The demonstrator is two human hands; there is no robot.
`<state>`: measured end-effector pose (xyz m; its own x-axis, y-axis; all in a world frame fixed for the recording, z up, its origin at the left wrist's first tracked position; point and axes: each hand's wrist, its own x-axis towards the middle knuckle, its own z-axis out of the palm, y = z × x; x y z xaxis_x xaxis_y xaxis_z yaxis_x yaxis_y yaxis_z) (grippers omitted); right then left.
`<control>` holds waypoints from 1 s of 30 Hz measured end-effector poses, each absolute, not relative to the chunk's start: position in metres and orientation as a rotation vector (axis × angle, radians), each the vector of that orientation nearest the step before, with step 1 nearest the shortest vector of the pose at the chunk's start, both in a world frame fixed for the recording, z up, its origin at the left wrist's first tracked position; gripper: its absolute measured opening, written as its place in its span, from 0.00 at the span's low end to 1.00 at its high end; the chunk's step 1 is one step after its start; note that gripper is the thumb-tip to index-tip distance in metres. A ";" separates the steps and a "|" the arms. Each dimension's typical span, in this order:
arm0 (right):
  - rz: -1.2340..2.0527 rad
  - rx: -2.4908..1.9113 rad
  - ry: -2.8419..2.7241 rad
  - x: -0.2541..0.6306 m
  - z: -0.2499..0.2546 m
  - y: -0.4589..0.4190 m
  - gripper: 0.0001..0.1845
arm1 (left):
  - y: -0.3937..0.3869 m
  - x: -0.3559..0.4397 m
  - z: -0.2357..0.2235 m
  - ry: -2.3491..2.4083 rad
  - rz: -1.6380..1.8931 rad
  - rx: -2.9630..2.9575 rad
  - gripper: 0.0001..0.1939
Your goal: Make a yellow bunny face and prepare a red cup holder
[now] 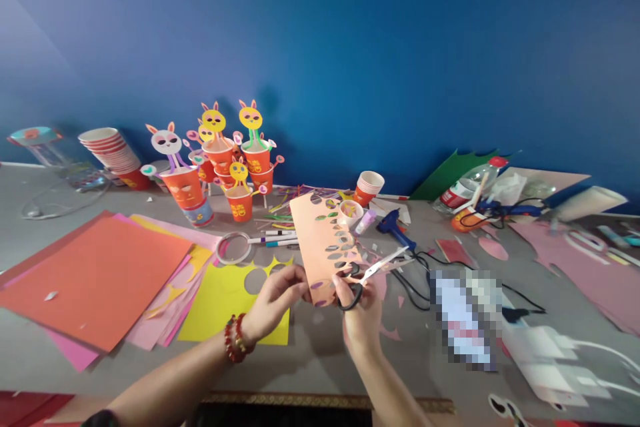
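Note:
A peach sheet of paper (314, 247), with several leaf-shaped holes cut along its right side, is raised above the table in front of me. My left hand (280, 300), a beaded bracelet on its wrist, grips the sheet's lower left edge; its fingertips are partly behind the paper. In my right hand (364, 313) are the scissors (371, 272), black-handled, their blades a little apart and pointing up to the right, away from the sheet. The right thumb lies against the sheet's lower right corner. Below the left hand rests a yellow sheet (220, 300) with round cut-outs.
Orange paper (110, 273) tops a stack on the left. Decorated cups (187, 190) with animal faces stand at the back left. A blue glue gun (395, 230), markers (280, 238) and a small cup (351, 212) lie beyond the sheet. A white power strip (545, 360) and cables occupy the right.

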<state>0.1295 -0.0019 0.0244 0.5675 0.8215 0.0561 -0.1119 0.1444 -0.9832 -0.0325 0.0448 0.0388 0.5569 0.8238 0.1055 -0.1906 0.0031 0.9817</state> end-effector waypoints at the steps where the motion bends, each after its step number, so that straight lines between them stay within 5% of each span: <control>1: 0.760 -1.243 -0.706 0.128 0.024 -0.002 0.11 | 0.046 -0.033 0.040 0.608 0.878 1.327 0.15; 9: 0.966 -1.290 -0.872 0.132 0.025 -0.012 0.15 | 0.055 -0.035 0.040 0.778 0.902 1.271 0.21; 21: 1.842 -1.293 -1.306 0.204 0.050 -0.062 0.33 | 0.058 -0.043 0.042 0.761 0.937 1.224 0.20; 30: 2.010 -1.272 -1.307 0.188 0.060 -0.050 0.34 | 0.053 -0.037 0.047 0.755 0.836 1.233 0.23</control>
<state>0.1879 -0.0504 0.0599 -0.4908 0.7378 -0.4633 0.1240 -0.4672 -0.8754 -0.0369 0.0530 0.0472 0.5003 0.8648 -0.0438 -0.1314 0.1258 0.9833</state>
